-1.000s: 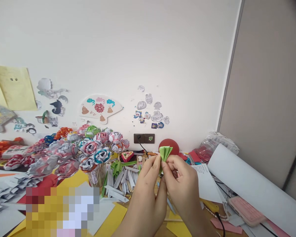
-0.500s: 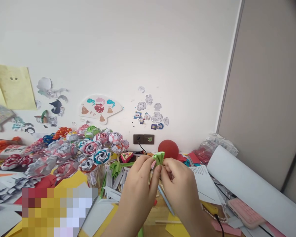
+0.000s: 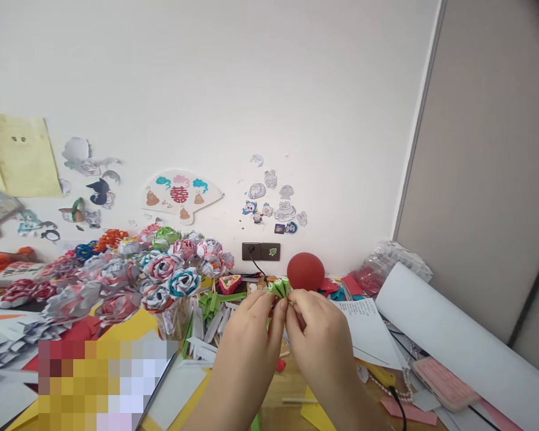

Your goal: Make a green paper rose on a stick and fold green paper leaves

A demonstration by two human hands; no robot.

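Note:
Both my hands meet above the cluttered desk and pinch a small pleated green paper piece. My left hand grips it from the left with thumb and fingers closed. My right hand pinches it from the right. The green folds fan out just above my fingertips. A red ball sits right behind the paper piece, by the wall.
A bunch of paper roses stands left of my hands, with cut paper strips below it. A white paper roll and a pink phone lie to the right. Yellow sheets, a wall socket and stickers surround them.
Both hands have shifted left and slightly down with the green paper piece. Its folds are squeezed tighter, so less of the fan shows above my fingers.

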